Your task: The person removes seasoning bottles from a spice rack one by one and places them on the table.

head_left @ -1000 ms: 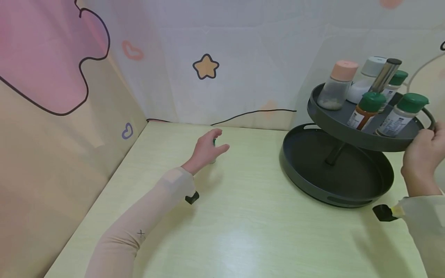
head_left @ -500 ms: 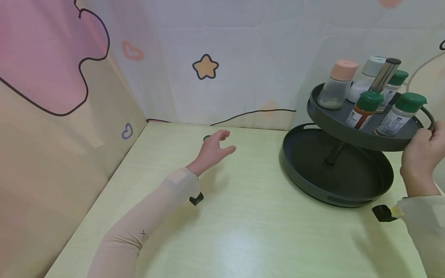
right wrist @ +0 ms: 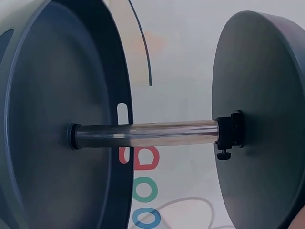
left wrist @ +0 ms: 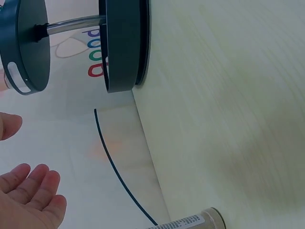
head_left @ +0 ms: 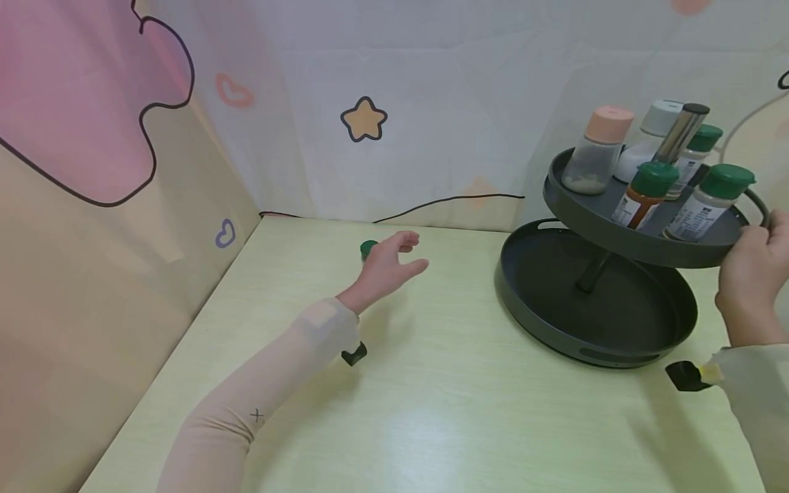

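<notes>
My left hand (head_left: 391,263) hovers over the table with fingers and thumb spread apart and nothing between them. Just behind it stands a small spice bottle, whose green cap (head_left: 368,249) shows while the hand hides most of its body. In the left wrist view, the labelled lower end of that bottle (left wrist: 206,220) appears at the bottom edge, apart from the fingers. At the right, my right hand (head_left: 753,274) grips the handle side of the upper tray (head_left: 666,255) of a two-tier dark rack. Its fingertips are partly hidden by the rim.
Several seasoning bottles stand on the upper tray, including a pink-capped bottle (head_left: 596,154) and an orange-brown spice bottle (head_left: 637,205). The lower tray (head_left: 524,318) rests on the table, joined by a metal pole (right wrist: 171,133). A patterned backdrop (head_left: 431,137) borders the table (head_left: 394,411).
My left hand has moved rightward off the green-capped bottle, uncovering more of its cap. The bottle stays behind on the table. My right hand keeps its grip on the upper tray.
</notes>
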A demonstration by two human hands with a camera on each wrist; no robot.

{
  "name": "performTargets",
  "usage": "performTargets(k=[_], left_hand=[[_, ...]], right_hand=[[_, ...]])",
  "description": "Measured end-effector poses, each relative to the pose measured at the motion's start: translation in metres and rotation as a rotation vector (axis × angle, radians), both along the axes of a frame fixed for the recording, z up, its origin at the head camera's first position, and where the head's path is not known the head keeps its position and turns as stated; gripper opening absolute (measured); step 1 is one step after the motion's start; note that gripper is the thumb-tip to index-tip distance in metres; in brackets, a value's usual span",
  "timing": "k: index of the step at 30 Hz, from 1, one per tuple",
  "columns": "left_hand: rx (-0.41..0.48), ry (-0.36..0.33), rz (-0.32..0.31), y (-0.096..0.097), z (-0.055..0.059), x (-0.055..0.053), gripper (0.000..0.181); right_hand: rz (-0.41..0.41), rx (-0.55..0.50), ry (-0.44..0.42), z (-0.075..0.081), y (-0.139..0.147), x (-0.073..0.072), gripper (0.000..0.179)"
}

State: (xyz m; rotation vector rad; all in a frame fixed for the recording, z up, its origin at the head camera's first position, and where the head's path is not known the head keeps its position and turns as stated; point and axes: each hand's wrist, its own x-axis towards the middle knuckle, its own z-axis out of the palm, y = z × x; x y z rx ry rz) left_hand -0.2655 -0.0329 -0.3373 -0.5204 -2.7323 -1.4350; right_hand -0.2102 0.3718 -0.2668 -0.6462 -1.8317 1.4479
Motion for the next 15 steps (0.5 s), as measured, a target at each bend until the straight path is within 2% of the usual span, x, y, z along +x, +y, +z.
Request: performTargets(k=[8,15], left_hand=[[0.004,0.018,-0.035,0.007,0.002,0.004,0.042],[0.002,0.027,-0.055,0.013,0.004,0.005,0.040]], right_hand=[[-0.014,0.063,-0.048,-0.001,0.002,0.000,0.027],[-0.011,0.092,-0.045,-0.002,0.001,0.001,0.027]])
